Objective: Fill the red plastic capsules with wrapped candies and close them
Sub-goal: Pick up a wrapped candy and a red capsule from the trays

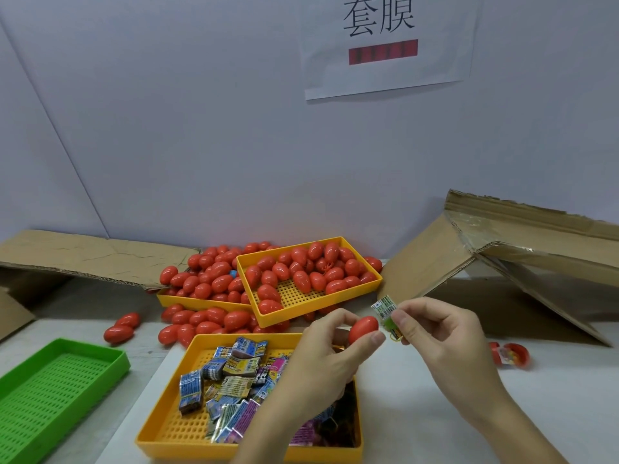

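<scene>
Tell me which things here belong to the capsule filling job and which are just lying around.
In the job:
- capsule held by the left hand
- candy pinched by the right hand
- candy tray
- capsule tray and loose capsules
- green tray, holding nothing

Lying about:
- cardboard
- wall sign
- open capsule at right, use unclear

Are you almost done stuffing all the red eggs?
Can't tell how many are filled: red capsules are piled at the back. Now the left hand holds one capsule while the right hand pinches a wrapped candy. The candy tray still holds plenty.
</scene>
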Demonstrator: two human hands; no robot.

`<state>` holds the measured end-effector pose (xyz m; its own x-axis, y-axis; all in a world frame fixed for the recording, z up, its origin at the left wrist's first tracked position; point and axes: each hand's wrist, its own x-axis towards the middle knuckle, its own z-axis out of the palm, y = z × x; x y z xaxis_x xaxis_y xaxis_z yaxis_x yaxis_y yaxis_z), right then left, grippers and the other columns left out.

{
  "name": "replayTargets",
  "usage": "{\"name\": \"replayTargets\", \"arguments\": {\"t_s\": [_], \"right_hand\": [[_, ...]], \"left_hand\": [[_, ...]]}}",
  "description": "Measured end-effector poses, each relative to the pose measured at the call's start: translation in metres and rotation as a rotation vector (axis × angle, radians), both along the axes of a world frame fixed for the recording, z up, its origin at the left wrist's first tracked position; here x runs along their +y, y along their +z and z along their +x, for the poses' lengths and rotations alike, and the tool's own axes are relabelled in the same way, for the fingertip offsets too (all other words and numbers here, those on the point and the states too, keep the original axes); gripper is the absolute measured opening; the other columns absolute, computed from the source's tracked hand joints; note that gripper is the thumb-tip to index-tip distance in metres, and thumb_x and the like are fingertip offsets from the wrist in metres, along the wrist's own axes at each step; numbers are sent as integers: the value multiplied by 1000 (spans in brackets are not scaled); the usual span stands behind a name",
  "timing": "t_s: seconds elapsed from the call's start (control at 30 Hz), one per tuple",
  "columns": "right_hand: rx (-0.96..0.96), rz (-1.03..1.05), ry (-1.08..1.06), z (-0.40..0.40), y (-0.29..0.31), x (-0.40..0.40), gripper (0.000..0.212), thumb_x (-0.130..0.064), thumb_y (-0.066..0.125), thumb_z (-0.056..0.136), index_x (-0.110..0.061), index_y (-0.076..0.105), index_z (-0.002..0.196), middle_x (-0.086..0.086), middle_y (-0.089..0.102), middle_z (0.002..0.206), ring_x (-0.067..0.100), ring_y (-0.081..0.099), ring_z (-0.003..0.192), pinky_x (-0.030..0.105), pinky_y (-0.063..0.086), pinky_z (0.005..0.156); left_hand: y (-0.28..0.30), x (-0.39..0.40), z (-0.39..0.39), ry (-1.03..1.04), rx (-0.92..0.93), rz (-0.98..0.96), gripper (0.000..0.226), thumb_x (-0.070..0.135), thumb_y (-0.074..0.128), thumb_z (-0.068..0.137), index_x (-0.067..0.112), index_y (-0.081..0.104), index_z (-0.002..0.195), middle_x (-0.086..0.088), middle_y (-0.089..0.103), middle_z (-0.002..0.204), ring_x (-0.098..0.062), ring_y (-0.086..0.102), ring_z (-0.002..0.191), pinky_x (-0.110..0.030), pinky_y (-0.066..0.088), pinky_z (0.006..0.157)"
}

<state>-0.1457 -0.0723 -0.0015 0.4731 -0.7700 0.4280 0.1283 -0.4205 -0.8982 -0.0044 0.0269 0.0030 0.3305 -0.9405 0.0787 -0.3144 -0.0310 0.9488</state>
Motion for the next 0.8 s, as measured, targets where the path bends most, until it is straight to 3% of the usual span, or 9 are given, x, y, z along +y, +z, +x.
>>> {"name": "replayTargets", "arguments": {"t_s": [0.43, 0.6, 0.7, 0.8], "right_hand": [[42, -65, 61, 1, -3, 1, 13, -35, 66, 74, -28, 72, 82, -10, 73, 79, 8, 69, 83, 18, 56, 66], [46, -69, 85, 1, -3, 1, 11, -33, 67, 74, -28, 73, 82, -10, 73, 79, 9, 70, 83, 21, 57, 67], [80, -84, 94, 0, -4, 0, 7, -21, 71, 80, -28, 73, 81, -8, 73, 80, 10, 70, 83, 22, 58, 68], [106, -94, 100, 0, -3, 0, 9, -19, 71, 80, -28, 72, 81, -9, 73, 80, 10, 70, 83, 22, 58, 68]], "left_hand": [[3, 1, -2, -7, -63, -6, 46, 63, 65, 72, 27, 65, 100, 13, 60, 65, -1, 55, 48, -11, 37, 44], [-1, 0, -1, 19, -158, -8, 47, 67, 66, 69, 29, 66, 96, 12, 62, 73, -4, 57, 64, -16, 44, 59], [-2, 0, 0, 9, -198, -9, 50, 68, 67, 67, 26, 68, 95, 12, 61, 71, -5, 57, 67, -19, 46, 62], [-3, 0, 1, -9, -216, -15, 54, 68, 67, 67, 24, 70, 98, 3, 67, 79, -11, 61, 72, -29, 53, 66]]}}
